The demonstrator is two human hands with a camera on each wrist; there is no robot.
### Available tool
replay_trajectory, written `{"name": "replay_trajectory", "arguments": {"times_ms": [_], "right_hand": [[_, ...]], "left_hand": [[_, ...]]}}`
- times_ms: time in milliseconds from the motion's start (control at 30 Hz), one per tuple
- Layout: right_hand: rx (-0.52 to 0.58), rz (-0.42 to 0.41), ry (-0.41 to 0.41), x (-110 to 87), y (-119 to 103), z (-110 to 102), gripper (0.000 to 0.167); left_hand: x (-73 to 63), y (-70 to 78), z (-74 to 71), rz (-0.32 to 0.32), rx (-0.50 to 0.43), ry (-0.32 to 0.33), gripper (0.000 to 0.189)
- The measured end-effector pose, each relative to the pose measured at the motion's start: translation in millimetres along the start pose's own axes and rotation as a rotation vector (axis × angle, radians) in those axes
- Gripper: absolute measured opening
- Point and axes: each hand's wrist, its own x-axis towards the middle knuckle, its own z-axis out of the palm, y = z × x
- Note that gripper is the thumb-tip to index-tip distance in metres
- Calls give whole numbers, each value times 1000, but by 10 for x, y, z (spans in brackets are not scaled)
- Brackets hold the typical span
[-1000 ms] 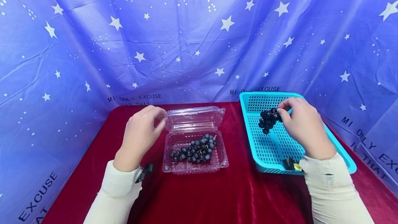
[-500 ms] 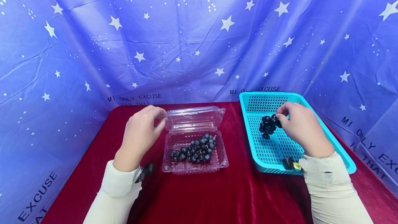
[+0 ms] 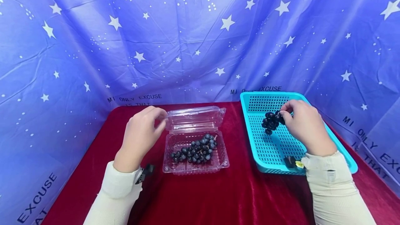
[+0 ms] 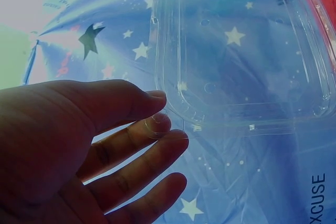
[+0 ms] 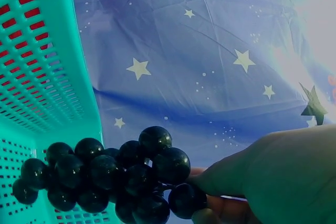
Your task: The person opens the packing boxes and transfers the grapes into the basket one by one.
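Observation:
My right hand [image 3: 304,124] pinches a small bunch of dark grapes [image 3: 271,122] by its stem end, over the turquoise plastic basket [image 3: 250,131]. In the right wrist view the bunch [image 5: 105,174] hangs to the left of my thumb and fingers, beside the slatted basket wall [image 5: 50,61]. My left hand [image 3: 140,136] holds the corner of the raised lid [image 3: 195,119] of a clear plastic clamshell box [image 3: 196,169]. In the left wrist view the lid's corner tab lies between thumb and forefinger [image 4: 157,121]. A larger bunch of dark grapes [image 3: 197,150] lies in the box's base.
A black object with a yellow tag [image 3: 293,163] sits at the basket's near end, close to my right sleeve. Dark red cloth [image 3: 200,197] covers the table. Behind and at both sides hangs a blue curtain with white stars [image 3: 187,37].
The right hand and its grapes dip slightly in the basket, then rise a little again, shifting a touch to the right. The left hand and the box lid stay as they were.

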Motion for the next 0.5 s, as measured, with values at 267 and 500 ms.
{"name": "replay_trajectory", "arguments": {"times_ms": [267, 500], "right_hand": [[5, -3, 62, 23, 9, 29, 18], [-5, 4, 83, 27, 31, 31, 19]], "left_hand": [[-3, -2, 5, -3, 2, -8, 10], [1, -8, 17, 6, 0, -4, 9]]}}
